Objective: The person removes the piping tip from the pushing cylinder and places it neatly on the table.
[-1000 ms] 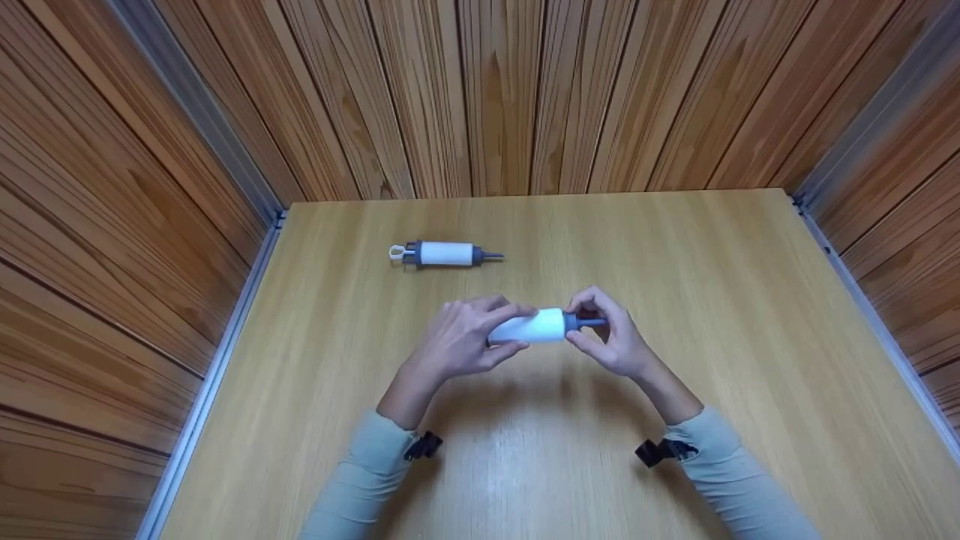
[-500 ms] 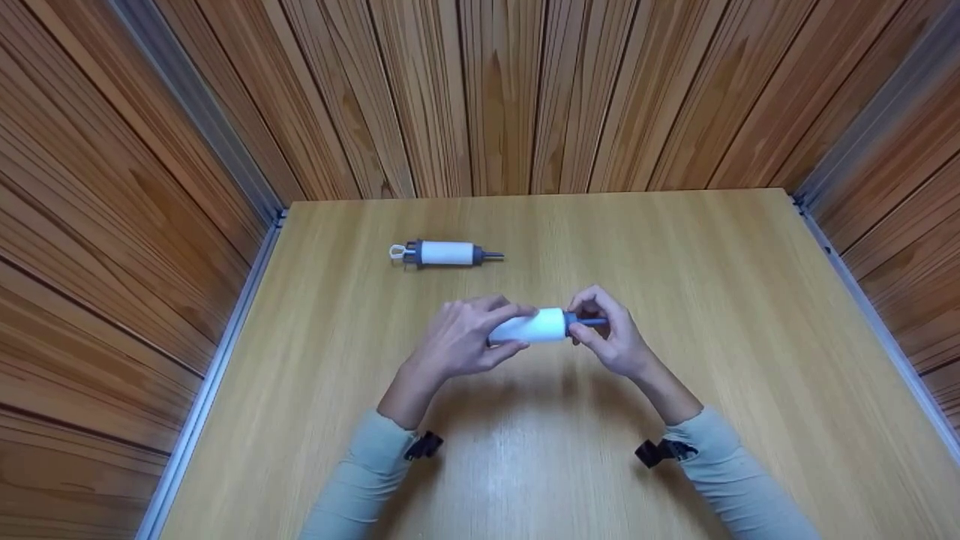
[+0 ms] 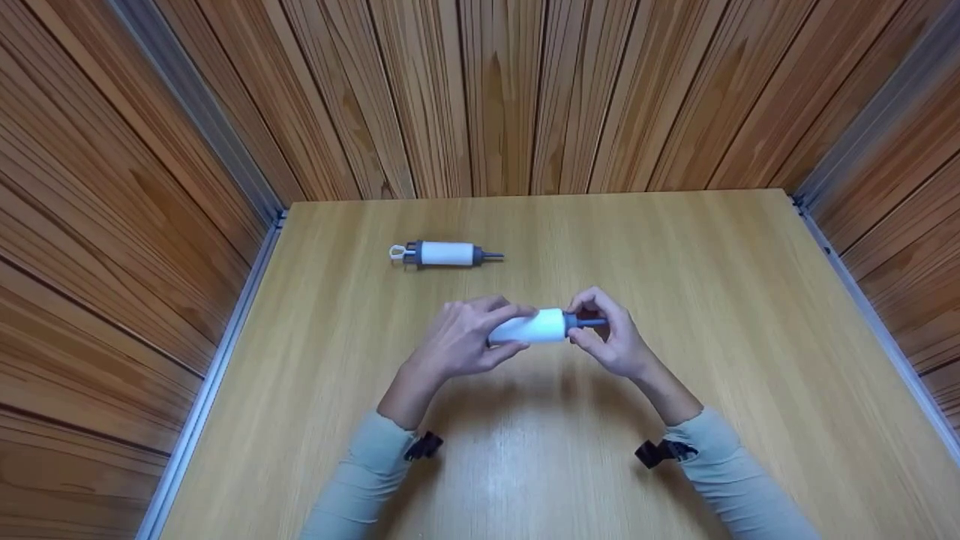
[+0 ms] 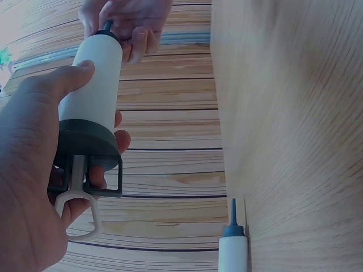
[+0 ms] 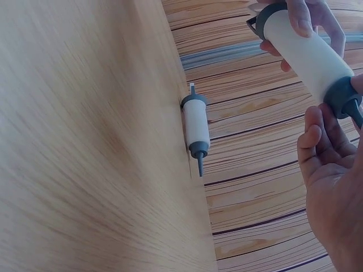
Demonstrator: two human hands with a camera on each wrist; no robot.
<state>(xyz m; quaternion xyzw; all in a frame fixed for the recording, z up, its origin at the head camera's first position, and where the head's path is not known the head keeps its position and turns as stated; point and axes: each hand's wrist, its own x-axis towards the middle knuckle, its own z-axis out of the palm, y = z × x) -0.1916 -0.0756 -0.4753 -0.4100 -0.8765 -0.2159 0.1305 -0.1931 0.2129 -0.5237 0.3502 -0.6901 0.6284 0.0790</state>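
A large syringe (image 3: 541,325) with a white barrel, dark grey end caps and a thin nozzle is held level above the table. My left hand (image 3: 469,336) grips the barrel near its rear end, thumb on one side and fingers beneath. In the left wrist view, the syringe's white ring-shaped handle (image 4: 95,214) sticks out of the slotted rear cap (image 4: 88,141) below my palm. With thumb and forefinger, my right hand (image 3: 613,336) pinches the dark nozzle cap (image 5: 339,95) at the front. The nozzle (image 3: 592,322) points right, between those fingers.
A second syringe (image 3: 447,253) of the same look lies on the wooden table (image 3: 675,255) beyond my hands, its nozzle pointing right. Wood-plank walls (image 3: 502,97) with metal corner rails (image 3: 217,112) enclose the table at the back and sides.
My right thumb has shifted over the nozzle cap, up at half a second ago and back down now. My left hand and the second syringe stay in place.
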